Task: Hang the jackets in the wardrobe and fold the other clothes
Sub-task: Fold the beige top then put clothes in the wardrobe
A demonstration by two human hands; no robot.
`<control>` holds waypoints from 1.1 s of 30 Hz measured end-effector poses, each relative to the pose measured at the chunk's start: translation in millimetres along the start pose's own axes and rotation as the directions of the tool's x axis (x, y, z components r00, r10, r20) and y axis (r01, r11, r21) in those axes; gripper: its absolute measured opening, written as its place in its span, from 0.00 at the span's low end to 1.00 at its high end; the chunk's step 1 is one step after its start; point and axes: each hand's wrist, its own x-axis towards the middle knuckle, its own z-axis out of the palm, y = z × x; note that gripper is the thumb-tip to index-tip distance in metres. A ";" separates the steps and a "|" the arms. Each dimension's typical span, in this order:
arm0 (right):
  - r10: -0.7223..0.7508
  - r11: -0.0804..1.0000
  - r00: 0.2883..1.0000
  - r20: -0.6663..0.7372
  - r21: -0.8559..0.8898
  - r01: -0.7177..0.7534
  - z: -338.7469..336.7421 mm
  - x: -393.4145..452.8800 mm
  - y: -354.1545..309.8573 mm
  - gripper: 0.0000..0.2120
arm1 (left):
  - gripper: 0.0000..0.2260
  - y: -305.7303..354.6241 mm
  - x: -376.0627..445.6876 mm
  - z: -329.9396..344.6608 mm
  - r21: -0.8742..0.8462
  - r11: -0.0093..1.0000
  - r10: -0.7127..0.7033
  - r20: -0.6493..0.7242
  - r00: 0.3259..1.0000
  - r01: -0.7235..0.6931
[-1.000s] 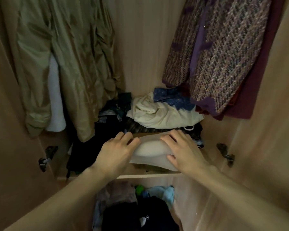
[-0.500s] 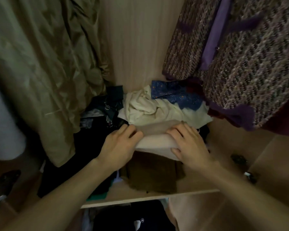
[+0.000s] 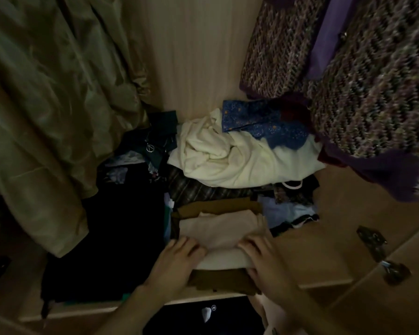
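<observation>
At the far left an olive-green jacket (image 3: 53,112) hung inside the wardrobe, its crumpled hem dropping toward the shelf. Below and just right of it a heap of black clothes (image 3: 111,243) lay on the wooden shelf (image 3: 324,257), with a dark garment bearing a small round metal ring (image 3: 150,148) piled behind it against the back panel.

My left hand (image 3: 177,267) rested on the near left edge of a folded beige garment (image 3: 220,230), fingers laid over the top of the fold and curled round its edge. That folded piece sat on top of a folded brown garment (image 3: 223,281), near the front lip of the shelf, in the middle. My right hand (image 3: 264,259) gripped the near right edge of the same beige garment, fingers on top, thumb tucked below where I could not see it.

Behind the stack a crumpled cream garment (image 3: 240,160) lay in a mound, and a blue patterned cloth (image 3: 264,124) sat on its far right side. Pale blue and dark items were bunched just right of the stack. Farther right, a tweed-patterned jacket (image 3: 373,93) with purple trim hung above the shelf. A metal door hinge (image 3: 377,252) was fixed at the right. Below the shelf front, a black garment with a white mark (image 3: 206,314) was visible.
</observation>
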 end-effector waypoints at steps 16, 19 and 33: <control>-0.076 0.992 0.997 0.013 0.103 0.074 -14.8 8.8 10.0 0.28 | 0.20 -9.3 9.0 -31.8 -0.224 0.967 -0.085 0.170 0.982 0.123; -0.068 0.996 0.994 0.085 0.067 0.062 -17.0 12.7 2.1 0.38 | 0.21 0.1 13.6 -33.8 -0.204 0.977 -0.045 0.058 0.997 0.056; 0.013 0.996 0.988 0.153 -0.086 0.000 -6.8 5.7 -8.8 0.37 | 0.17 14.2 19.3 -3.5 -0.303 0.927 -0.188 0.141 0.972 0.223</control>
